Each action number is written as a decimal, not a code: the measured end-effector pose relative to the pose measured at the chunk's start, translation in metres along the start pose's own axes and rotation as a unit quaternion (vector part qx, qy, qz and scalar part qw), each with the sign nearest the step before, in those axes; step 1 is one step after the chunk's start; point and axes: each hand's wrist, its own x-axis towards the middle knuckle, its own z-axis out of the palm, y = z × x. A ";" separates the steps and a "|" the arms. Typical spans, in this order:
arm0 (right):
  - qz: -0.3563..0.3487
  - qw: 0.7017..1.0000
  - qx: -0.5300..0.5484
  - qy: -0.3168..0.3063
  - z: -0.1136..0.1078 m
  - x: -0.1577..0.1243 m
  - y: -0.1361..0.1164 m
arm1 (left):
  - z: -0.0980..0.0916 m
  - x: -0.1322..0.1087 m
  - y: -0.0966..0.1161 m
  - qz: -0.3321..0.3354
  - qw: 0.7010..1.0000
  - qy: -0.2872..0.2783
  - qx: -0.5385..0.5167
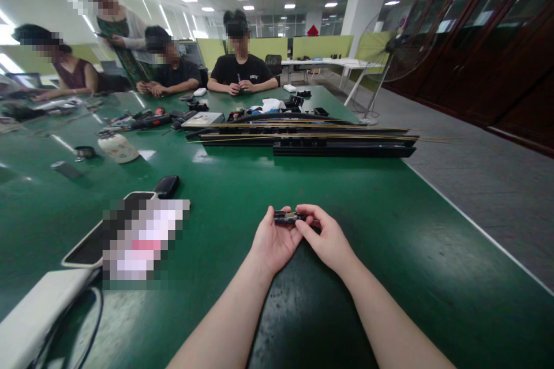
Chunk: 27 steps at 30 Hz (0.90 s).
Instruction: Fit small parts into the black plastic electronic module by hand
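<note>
Both hands meet just above the green table (208, 277), around a short black cylindrical piece (285, 217) with a yellowish section at its middle. It lies sideways across the fingers of my left hand (274, 242), whose palm faces up and whose thumb presses on the left end. The right end is between the thumb and fingers of my right hand (324, 236). What exactly the piece is, I cannot make out at this size.
Long black rails (346, 151) with thin brass-coloured rods lie across the table beyond my hands. To the left are a phone (84, 245), a black case (167, 187), a white jar (116, 147) and a cable (100, 305). Several people sit or stand at the far side.
</note>
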 end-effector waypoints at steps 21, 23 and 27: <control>0.015 1.000 0.023 0.009 0.000 0.002 0.002 | 0.001 0.000 -0.001 0.007 1.000 -0.004 0.008; 0.014 1.000 0.023 0.008 0.000 0.002 0.002 | 0.001 -0.001 -0.001 0.009 1.000 -0.002 0.007; 0.013 1.000 0.023 0.010 0.000 0.001 0.001 | 0.002 -0.002 0.000 0.008 1.000 -0.006 0.002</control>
